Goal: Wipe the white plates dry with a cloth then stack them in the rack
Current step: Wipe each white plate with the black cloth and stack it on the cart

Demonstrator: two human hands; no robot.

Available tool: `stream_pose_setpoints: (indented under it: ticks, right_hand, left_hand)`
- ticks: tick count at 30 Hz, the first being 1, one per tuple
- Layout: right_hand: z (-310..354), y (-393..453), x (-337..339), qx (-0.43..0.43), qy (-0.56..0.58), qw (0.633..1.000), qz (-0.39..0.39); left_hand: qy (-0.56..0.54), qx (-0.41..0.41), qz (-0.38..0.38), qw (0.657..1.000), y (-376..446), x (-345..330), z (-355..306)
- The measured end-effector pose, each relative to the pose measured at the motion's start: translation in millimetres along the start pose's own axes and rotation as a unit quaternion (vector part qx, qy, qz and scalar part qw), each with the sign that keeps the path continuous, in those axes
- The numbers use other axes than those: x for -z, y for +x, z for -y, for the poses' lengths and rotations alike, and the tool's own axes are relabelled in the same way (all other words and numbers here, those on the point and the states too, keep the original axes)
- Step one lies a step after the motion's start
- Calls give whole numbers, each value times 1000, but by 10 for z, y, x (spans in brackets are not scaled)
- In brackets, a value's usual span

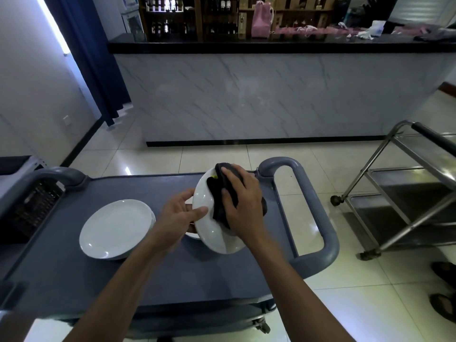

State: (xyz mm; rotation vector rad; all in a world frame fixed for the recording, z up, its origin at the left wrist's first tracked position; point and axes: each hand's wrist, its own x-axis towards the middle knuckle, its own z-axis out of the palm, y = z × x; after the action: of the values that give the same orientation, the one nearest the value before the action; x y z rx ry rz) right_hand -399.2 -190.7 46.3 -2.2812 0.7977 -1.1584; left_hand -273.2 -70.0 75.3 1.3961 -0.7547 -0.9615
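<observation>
Both forearms reach in from the bottom edge over the grey cart point(74, 280), which serves as the tabletop. Left hand point(179, 215) grips a white plate point(212, 233) at its left rim, thumb over the front face, fingers behind; plate is tilted up on edge above the cart's right half, w/ its lower edge near the surface. Right hand point(243, 206) presses a dark cloth point(222, 193) flat against the plate's face, fingers curled over the cloth's top and sides. Left of the held plate, a stack of white plates point(114, 228) lies flat on the cart. Another pale rim shows just under the held plate, partly hidden. Right of the cart, well apart, stands a steel trolley point(404, 193) on the tiled floor point(345, 304).
</observation>
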Motion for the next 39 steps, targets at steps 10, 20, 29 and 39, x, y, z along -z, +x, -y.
stream_pose_setpoints:
  ticks: [10, 20, 29, 39]
  right_hand:
    - [82, 97, 13, 79, -12, 996, 39]
    - [-81, 198, 78, -58, 29, 998, 25]
    - [-189, 131, 150, -137, 106, 985, 9]
    - [-94, -55, 117, -174, 157, 969, -72]
  left_hand:
    - [0, -12, 9, 1000, -53, 108, -2]
    - [-55, -21, -29, 998, -120, 176, 78]
    - [-152, -16, -74, 986, -137, 203, 151]
    - [-250, -31, -131, 959, -52, 258, 101]
